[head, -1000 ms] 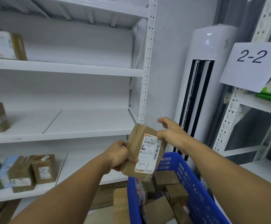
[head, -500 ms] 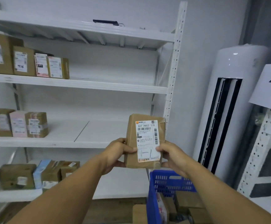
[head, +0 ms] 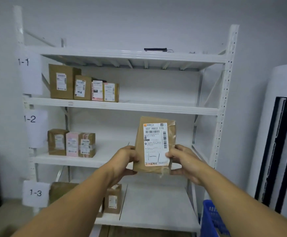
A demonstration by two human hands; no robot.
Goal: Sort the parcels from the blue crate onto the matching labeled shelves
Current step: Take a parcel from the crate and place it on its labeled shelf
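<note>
1. While the left hand [head: 125, 159] and right hand [head: 182, 161] pinch its lower edges, the parcel [head: 154, 144] stands upright before the middle shelf [head: 88, 162].
2. Its handwritten mark [head: 153, 157] seems to read 1-1.
3. The 1-1 shelf [head: 156, 107] lies one level above, about equally near both hands.

Four parcels [head: 81, 88] crowded the left end of the 1-1 shelf [head: 139, 107]; its right stretch lay open. Three boxes [head: 72, 144] blocked the left end of the 1-2 shelf [head: 70, 160].
</note>
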